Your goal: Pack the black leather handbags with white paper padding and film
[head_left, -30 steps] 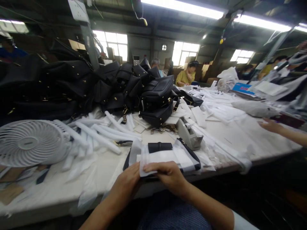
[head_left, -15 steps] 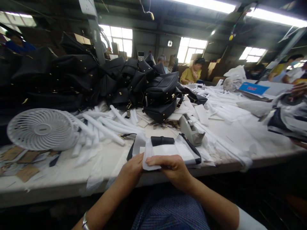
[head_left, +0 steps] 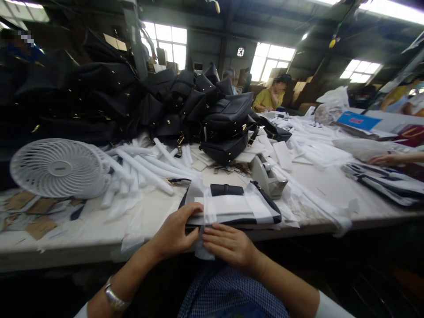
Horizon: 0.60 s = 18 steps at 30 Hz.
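A black handbag lies flat at the table's near edge, partly covered by white sheet padding. Its dark handle piece shows at the far side. A translucent wrapping strip runs over the bag and hangs down past its front. My left hand grips the bag's near left edge, index finger on top and thumb below. My right hand has its fingers stretched out flat against the strip at the bag's front edge. Just behind the bag stands a grey tape dispenser.
Black handbags are heaped at the back left. A white fan and white foam tubes lie to the left. At right, a co-worker's hand is over a wrapped bag. A person in yellow sits across the table.
My hands have moved apart slightly. The strip that was folded up over the bag's top now hangs down in front. The co-worker's wrapped bag at right is now lying on the table.
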Each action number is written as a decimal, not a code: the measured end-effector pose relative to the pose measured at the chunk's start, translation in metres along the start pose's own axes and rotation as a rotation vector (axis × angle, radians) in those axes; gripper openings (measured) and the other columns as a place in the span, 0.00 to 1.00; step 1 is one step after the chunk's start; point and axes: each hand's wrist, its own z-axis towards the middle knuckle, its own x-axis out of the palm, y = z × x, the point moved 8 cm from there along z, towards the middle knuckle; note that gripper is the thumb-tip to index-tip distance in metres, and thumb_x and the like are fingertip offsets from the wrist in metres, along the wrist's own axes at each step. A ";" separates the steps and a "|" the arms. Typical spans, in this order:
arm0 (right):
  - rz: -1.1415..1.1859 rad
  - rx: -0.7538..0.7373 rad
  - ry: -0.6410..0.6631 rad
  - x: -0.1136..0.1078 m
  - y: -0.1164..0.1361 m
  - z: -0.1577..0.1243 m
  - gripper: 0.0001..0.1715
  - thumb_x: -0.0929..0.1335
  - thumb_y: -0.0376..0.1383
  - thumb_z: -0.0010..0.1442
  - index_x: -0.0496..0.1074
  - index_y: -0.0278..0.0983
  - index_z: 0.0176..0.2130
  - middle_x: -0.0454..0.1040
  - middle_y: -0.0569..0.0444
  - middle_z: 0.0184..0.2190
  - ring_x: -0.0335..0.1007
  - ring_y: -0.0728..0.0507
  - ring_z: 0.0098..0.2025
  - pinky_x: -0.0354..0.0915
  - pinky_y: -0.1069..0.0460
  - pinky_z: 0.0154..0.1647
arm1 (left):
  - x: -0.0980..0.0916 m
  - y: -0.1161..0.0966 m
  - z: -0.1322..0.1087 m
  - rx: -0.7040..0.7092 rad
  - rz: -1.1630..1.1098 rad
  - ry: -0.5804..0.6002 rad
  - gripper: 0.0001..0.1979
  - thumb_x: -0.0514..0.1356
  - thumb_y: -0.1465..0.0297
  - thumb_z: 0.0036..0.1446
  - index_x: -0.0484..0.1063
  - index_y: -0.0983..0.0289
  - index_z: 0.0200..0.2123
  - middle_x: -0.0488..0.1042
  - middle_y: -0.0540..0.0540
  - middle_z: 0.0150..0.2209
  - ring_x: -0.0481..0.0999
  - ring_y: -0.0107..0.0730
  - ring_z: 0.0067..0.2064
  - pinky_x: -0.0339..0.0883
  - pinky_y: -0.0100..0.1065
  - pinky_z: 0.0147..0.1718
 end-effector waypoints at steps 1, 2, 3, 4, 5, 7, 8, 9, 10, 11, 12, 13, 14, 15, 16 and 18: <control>-0.028 -0.011 0.004 0.001 0.000 0.000 0.13 0.64 0.27 0.67 0.73 0.28 0.50 0.79 0.45 0.48 0.70 0.42 0.58 0.65 0.44 0.63 | -0.002 -0.002 0.000 0.006 -0.025 0.006 0.25 0.58 0.78 0.52 0.64 0.61 0.54 0.70 0.58 0.56 0.71 0.36 0.58 0.66 0.37 0.57; -0.053 -0.019 0.005 0.002 0.000 -0.001 0.13 0.64 0.26 0.67 0.73 0.28 0.50 0.79 0.45 0.48 0.70 0.42 0.59 0.65 0.44 0.63 | -0.004 -0.005 -0.001 0.018 -0.054 0.017 0.25 0.57 0.78 0.53 0.64 0.59 0.55 0.67 0.58 0.60 0.68 0.36 0.60 0.64 0.38 0.59; -0.073 -0.026 0.002 0.003 0.001 -0.001 0.13 0.64 0.26 0.67 0.73 0.28 0.50 0.80 0.45 0.47 0.70 0.42 0.59 0.65 0.44 0.63 | -0.003 -0.007 -0.001 0.030 -0.082 0.031 0.24 0.56 0.78 0.54 0.66 0.58 0.54 0.64 0.57 0.63 0.65 0.37 0.63 0.62 0.39 0.61; -0.089 -0.034 0.001 0.005 0.001 -0.002 0.13 0.64 0.26 0.67 0.73 0.28 0.50 0.80 0.45 0.47 0.70 0.42 0.58 0.65 0.44 0.63 | -0.002 -0.007 -0.001 0.040 -0.101 0.043 0.21 0.56 0.77 0.56 0.67 0.57 0.53 0.61 0.55 0.65 0.62 0.37 0.65 0.60 0.40 0.62; -0.102 -0.041 0.001 0.006 0.002 -0.002 0.13 0.63 0.26 0.67 0.73 0.28 0.49 0.80 0.45 0.47 0.70 0.42 0.58 0.66 0.44 0.62 | 0.000 -0.007 -0.002 0.045 -0.107 0.049 0.18 0.56 0.75 0.58 0.69 0.56 0.51 0.60 0.55 0.65 0.60 0.38 0.66 0.59 0.41 0.63; -0.102 -0.050 0.000 0.007 0.004 -0.003 0.11 0.64 0.27 0.67 0.74 0.29 0.46 0.81 0.46 0.45 0.73 0.43 0.55 0.66 0.44 0.62 | 0.004 -0.003 -0.002 0.053 -0.081 0.041 0.14 0.58 0.73 0.60 0.70 0.58 0.49 0.64 0.56 0.63 0.58 0.39 0.67 0.58 0.42 0.63; -0.081 -0.046 0.000 0.005 0.006 -0.002 0.09 0.65 0.30 0.67 0.74 0.30 0.45 0.81 0.47 0.43 0.75 0.43 0.52 0.66 0.43 0.62 | 0.006 -0.001 -0.002 0.056 -0.062 0.035 0.14 0.58 0.74 0.60 0.69 0.59 0.49 0.67 0.57 0.61 0.59 0.39 0.67 0.58 0.43 0.63; -0.044 -0.025 0.000 0.002 0.006 -0.001 0.10 0.65 0.34 0.68 0.74 0.30 0.44 0.82 0.47 0.42 0.77 0.43 0.50 0.65 0.43 0.62 | 0.008 0.001 -0.002 0.060 -0.049 0.030 0.15 0.59 0.75 0.58 0.69 0.59 0.49 0.69 0.58 0.60 0.59 0.38 0.67 0.59 0.43 0.63; 0.002 0.012 -0.004 -0.002 0.005 0.000 0.14 0.65 0.39 0.68 0.73 0.31 0.44 0.82 0.47 0.40 0.78 0.44 0.48 0.66 0.44 0.61 | 0.010 0.003 -0.002 0.065 -0.043 0.026 0.17 0.58 0.78 0.57 0.68 0.60 0.49 0.70 0.58 0.59 0.60 0.38 0.66 0.59 0.43 0.63; 0.041 0.060 -0.016 -0.007 0.003 0.003 0.16 0.65 0.43 0.68 0.73 0.31 0.44 0.82 0.48 0.39 0.78 0.44 0.46 0.66 0.44 0.61 | 0.011 0.005 -0.002 0.069 -0.043 0.025 0.19 0.58 0.80 0.56 0.68 0.60 0.49 0.71 0.57 0.58 0.61 0.37 0.66 0.60 0.42 0.62; 0.059 0.116 -0.036 -0.014 0.000 0.005 0.17 0.65 0.43 0.68 0.73 0.32 0.44 0.82 0.48 0.39 0.78 0.45 0.45 0.66 0.45 0.60 | 0.011 0.006 -0.001 0.071 -0.044 0.026 0.20 0.58 0.81 0.54 0.68 0.59 0.49 0.71 0.57 0.58 0.62 0.36 0.65 0.60 0.41 0.62; 0.044 0.178 -0.059 -0.020 -0.005 0.008 0.14 0.66 0.41 0.67 0.73 0.33 0.45 0.81 0.49 0.39 0.78 0.45 0.46 0.66 0.45 0.60 | 0.011 0.007 -0.001 0.071 -0.044 0.025 0.21 0.58 0.81 0.53 0.68 0.59 0.49 0.71 0.56 0.58 0.63 0.36 0.65 0.60 0.41 0.62; -0.001 0.235 -0.079 -0.025 -0.011 0.011 0.11 0.66 0.38 0.67 0.72 0.34 0.46 0.81 0.49 0.41 0.77 0.45 0.47 0.65 0.45 0.60 | 0.010 0.008 0.000 0.070 -0.043 0.021 0.21 0.59 0.81 0.52 0.68 0.59 0.48 0.71 0.56 0.58 0.63 0.36 0.64 0.61 0.40 0.62; -0.065 0.283 -0.089 -0.029 -0.016 0.015 0.11 0.67 0.36 0.66 0.72 0.35 0.48 0.80 0.49 0.43 0.75 0.44 0.49 0.63 0.44 0.61 | 0.009 0.008 0.000 0.067 -0.041 0.015 0.21 0.59 0.82 0.51 0.68 0.59 0.48 0.71 0.56 0.58 0.64 0.36 0.64 0.61 0.40 0.62; -0.133 0.323 -0.074 -0.029 -0.022 0.018 0.13 0.68 0.35 0.66 0.71 0.36 0.50 0.80 0.49 0.45 0.74 0.43 0.51 0.61 0.42 0.62 | 0.008 0.009 0.001 0.063 -0.038 0.007 0.21 0.60 0.82 0.50 0.69 0.59 0.47 0.71 0.56 0.58 0.65 0.36 0.64 0.62 0.40 0.61; -0.243 0.373 0.019 -0.021 -0.033 0.022 0.17 0.68 0.36 0.65 0.70 0.35 0.52 0.78 0.47 0.47 0.71 0.40 0.52 0.62 0.41 0.60 | 0.007 0.009 0.002 0.055 -0.029 -0.012 0.21 0.59 0.82 0.49 0.68 0.59 0.46 0.71 0.57 0.58 0.66 0.37 0.63 0.64 0.40 0.60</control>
